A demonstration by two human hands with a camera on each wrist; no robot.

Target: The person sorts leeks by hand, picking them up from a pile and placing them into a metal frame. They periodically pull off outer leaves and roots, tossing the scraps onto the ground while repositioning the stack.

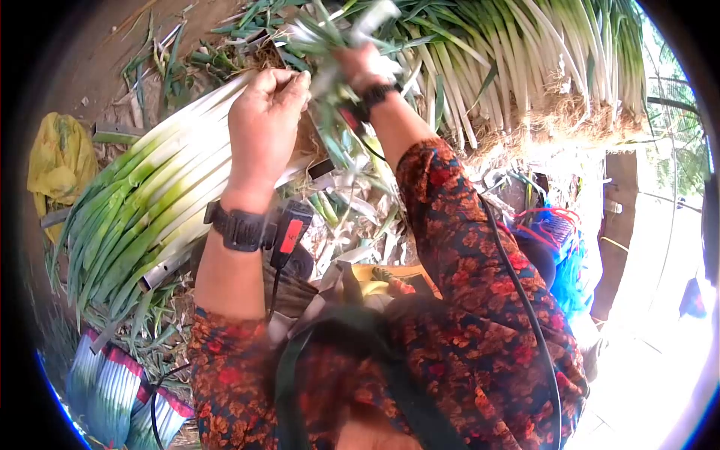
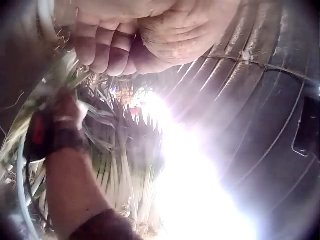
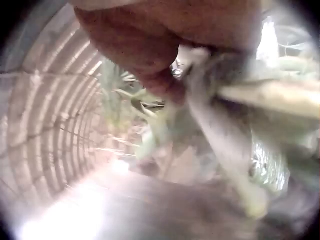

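Note:
My right hand point(image 1: 360, 64), blurred, grips a loose bunch of green onion leaves point(image 1: 319, 34) at the top middle of the head view. In the right wrist view, pale stalk pieces point(image 3: 222, 142) and blurred leaves hang below that hand. My left hand point(image 1: 264, 120) is raised beside it with fingers curled in and thumb against the fingertips; nothing shows in its grasp. The curled fingers point(image 2: 100, 47) also appear in the left wrist view. Under the left hand lies a neat row of cleaned green onions point(image 1: 165, 157), white ends toward the hands.
A large pile of rooted green onions point(image 1: 517, 67) lies at the upper right. Metal rails point(image 1: 157, 274) border the cleaned row. A yellow plastic bag point(image 1: 60, 161) sits at the left, taped bundles point(image 1: 112, 382) at the lower left. Leaf scraps point(image 1: 360, 210) litter the ground before the person.

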